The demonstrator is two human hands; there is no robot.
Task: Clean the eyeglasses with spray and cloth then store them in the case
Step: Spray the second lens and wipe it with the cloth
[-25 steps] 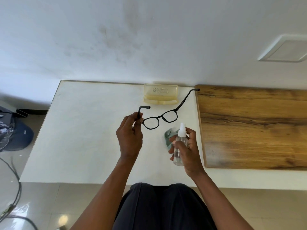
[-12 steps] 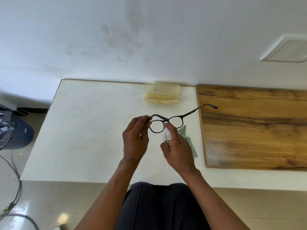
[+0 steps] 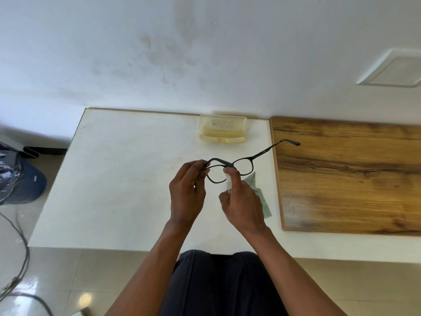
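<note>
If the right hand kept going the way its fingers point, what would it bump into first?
Probably the eyeglasses. The right hand, holding the spray bottle, points up and away at the lens just beyond its fingertips. The open case lies farther back; depth is hard to judge.

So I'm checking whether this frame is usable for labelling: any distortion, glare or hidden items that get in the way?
Head view: the wide-angle lens bows the table edges; a bright glare spot sits on the floor tiles; the eyeglasses and case look sharp; the spray bottle is mostly hidden by the right hand; the case print is too small to read.
</note>
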